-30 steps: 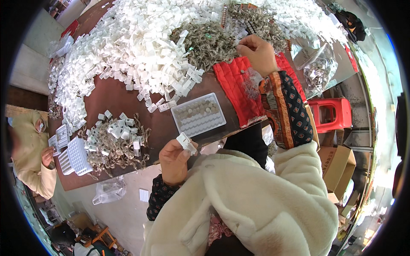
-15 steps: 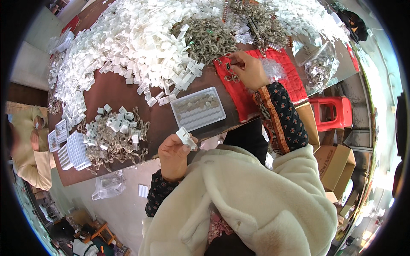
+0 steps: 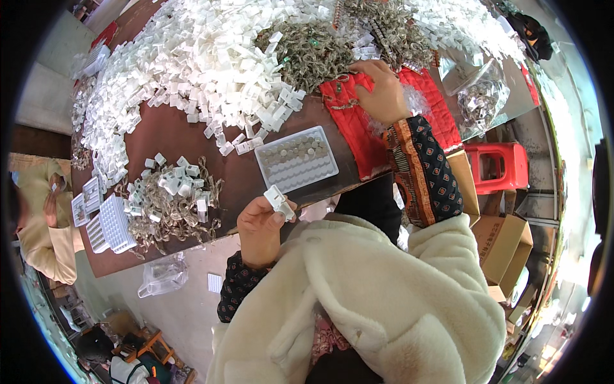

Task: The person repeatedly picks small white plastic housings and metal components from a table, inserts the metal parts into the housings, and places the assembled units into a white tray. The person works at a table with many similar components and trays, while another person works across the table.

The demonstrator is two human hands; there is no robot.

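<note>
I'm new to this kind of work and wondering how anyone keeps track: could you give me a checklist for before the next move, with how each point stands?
1. White piece held in the left hand: ok, between thumb and fingers.
2. Right hand free: looks ok; thumb and forefinger are apart, with nothing seen between them.
3. Right fingertips touching the grey-brown tangled heap: cannot tell from this angle.
4. Red cloth free of loose items: not ok; crumpled clear plastic lies on it.
5. White tray right way up: ok; small round pieces sit in its far rows.
</note>
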